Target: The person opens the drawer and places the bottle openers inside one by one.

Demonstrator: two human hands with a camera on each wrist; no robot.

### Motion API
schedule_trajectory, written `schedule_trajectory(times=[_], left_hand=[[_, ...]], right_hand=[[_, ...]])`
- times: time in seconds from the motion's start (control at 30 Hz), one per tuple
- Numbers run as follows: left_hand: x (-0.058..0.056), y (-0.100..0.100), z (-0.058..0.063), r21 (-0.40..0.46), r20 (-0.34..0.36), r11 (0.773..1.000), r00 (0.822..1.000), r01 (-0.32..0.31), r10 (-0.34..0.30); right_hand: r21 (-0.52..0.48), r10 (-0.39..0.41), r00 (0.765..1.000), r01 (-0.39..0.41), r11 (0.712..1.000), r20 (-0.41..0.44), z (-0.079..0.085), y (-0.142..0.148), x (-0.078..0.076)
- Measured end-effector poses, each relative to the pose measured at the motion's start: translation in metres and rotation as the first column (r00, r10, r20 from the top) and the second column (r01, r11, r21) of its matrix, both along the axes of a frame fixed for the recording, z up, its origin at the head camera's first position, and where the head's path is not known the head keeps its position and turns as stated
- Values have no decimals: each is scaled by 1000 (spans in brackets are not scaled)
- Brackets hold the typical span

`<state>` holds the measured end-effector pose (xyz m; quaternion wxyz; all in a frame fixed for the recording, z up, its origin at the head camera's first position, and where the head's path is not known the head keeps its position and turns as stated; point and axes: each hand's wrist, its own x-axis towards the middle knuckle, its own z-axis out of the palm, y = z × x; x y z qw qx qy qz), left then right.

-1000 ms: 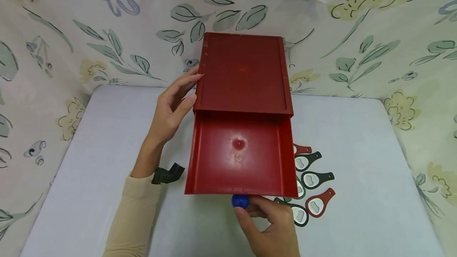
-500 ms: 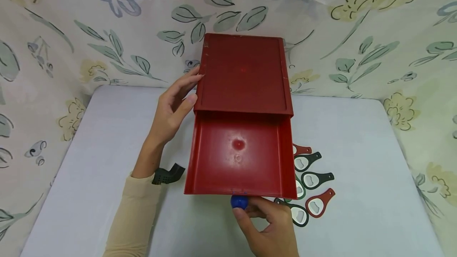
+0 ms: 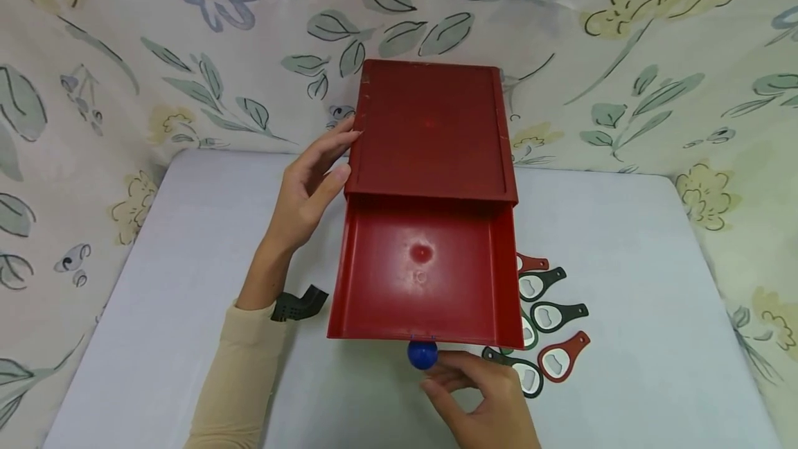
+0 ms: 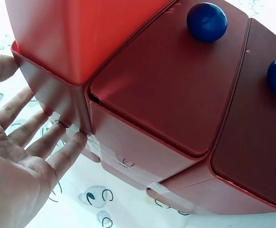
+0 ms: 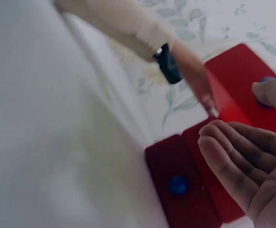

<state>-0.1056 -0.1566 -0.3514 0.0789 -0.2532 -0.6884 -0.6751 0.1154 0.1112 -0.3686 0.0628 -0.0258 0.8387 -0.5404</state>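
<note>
A red plastic drawer unit (image 3: 430, 130) stands at the back middle of the table. Its top drawer (image 3: 386, 296) is pulled out toward me, and I see only its bare red floor. My left hand (image 3: 299, 203) rests its fingertips against the unit's left side, palm spread in the left wrist view. On the drawer front is a round blue knob (image 3: 422, 355). My right hand (image 3: 486, 397) is right beside that knob, thumb tip drawn down from it in the head view. In the right wrist view its fingers (image 5: 223, 156) extend loosely.
Several bottle openers with red, black and green rims, such as a red one (image 3: 563, 357), lie right of the unit, some partly hidden under the drawer. Two closed drawers with blue knobs (image 4: 207, 22) sit below the open one. A floral cloth (image 3: 249, 89) hangs behind the white table (image 3: 630, 262).
My right thumb and fingers have loosened from the blue knob and shifted slightly right and down. The left hand and the drawer hold their places; the view has shifted a little.
</note>
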Motion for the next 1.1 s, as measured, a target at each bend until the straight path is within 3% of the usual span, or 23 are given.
schedule_trajectory(times=[0.17,0.43,0.67,1.1], left_hand=[[-1,0,-1,-1,4,1000,1000,-2,2],[-1,-1,-1,-1,1,1000,1000,-8,8],[-2,0,-2,-8,-14,1000,1000,4,-4],[-1,0,-2,0,-15,1000,1000,10,-10]], right_hand=[[150,-49,999,50,987,-11,-12,14,3],[362,-47,988,99,927,-149,-27,39,5],[524,17,974,108,845,-228,-38,61,8],[660,167,938,81,747,-305,-58,93,13]])
